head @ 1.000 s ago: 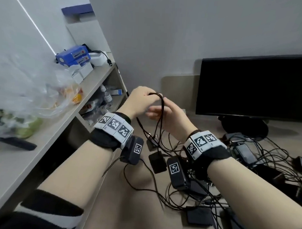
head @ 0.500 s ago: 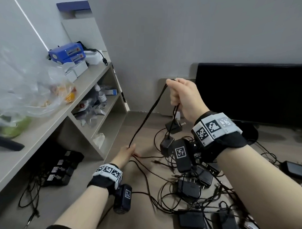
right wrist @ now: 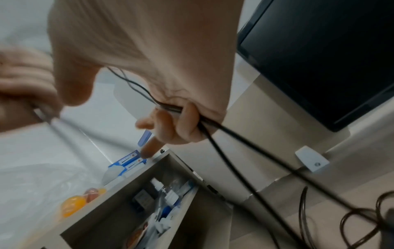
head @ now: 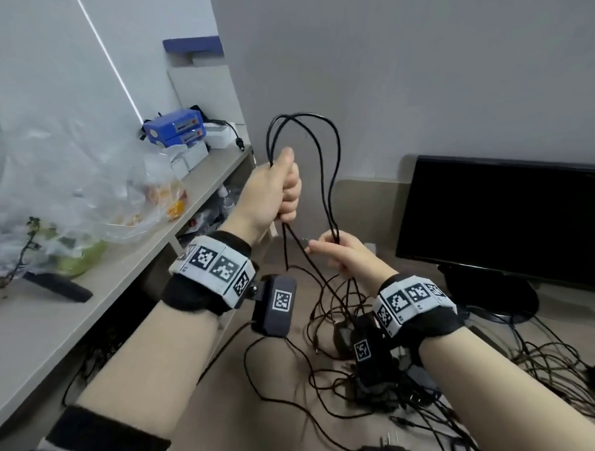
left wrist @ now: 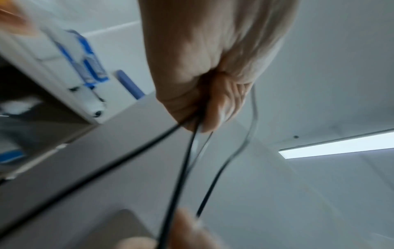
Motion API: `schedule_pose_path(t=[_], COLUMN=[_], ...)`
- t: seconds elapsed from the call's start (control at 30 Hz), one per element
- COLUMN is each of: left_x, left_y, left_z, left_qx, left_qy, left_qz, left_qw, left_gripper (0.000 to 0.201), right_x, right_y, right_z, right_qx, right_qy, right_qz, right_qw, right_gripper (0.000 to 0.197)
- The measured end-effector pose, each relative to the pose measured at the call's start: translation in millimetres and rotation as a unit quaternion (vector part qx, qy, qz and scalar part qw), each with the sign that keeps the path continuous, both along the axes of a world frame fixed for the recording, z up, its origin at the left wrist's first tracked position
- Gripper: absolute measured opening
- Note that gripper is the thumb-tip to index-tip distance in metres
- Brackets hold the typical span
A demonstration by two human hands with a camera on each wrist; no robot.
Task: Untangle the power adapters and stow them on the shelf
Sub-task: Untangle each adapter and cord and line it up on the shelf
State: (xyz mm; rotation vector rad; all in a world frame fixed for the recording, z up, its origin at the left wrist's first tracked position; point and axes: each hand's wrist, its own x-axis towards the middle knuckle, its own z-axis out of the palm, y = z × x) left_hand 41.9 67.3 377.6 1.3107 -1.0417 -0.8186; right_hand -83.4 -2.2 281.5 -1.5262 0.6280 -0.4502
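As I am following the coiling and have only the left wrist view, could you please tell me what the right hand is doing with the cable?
Observer: The right hand grips the cable strands lower down, its fingers curled round them.
Operator: Thank you. Where does the cable run above the left hand?
Observer: It arches in loops over the left hand and down to the right hand.
Operator: Are the adapters off the floor?
Observer: No, a tangle of adapters lies on the floor.

monitor (head: 505, 219) on floor, right | blue boxes (head: 176, 126) far shelf-top | plastic bag (head: 71, 183) left
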Motion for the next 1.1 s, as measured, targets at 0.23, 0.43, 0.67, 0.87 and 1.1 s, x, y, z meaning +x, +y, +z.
schedule_pose_path(t=[0.23, 0.43, 0.67, 0.87, 1.1], left_x=[-4, 12, 17, 54, 58], left_y=[-3, 8, 12, 14, 22], left_z=[33, 52, 52, 17, -75], left_qx=[-0.01, -0.027, -0.082, 0.012, 0.414], left_qy=[-0.001, 0.025, 0.045, 0.04, -0.146], left_qz=[-0.016, 0.005, 0.057, 0.174, 0.103], left_qw=[1.0, 0.999, 0.994, 0.984, 0.893], left_gripper=[0.048, 0.049, 0.043, 0.037, 0.033], right_x=[12, 17, 19, -4, -16], right_y=[17, 12, 27, 4, -16], right_z=[1, 6, 3, -15, 2], right_qx=[0.106, -0.098, -0.213, -0.161, -0.111], right_qy=[-0.072, -0.043, 0.117, 0.147, 0.116], right_qz=[0.047, 0.034, 0.218, 0.078, -0.065], right_qw=[0.991, 0.994, 0.945, 0.973, 0.985], right_gripper=[0.015, 0.045, 0.034, 0.055, 0.05])
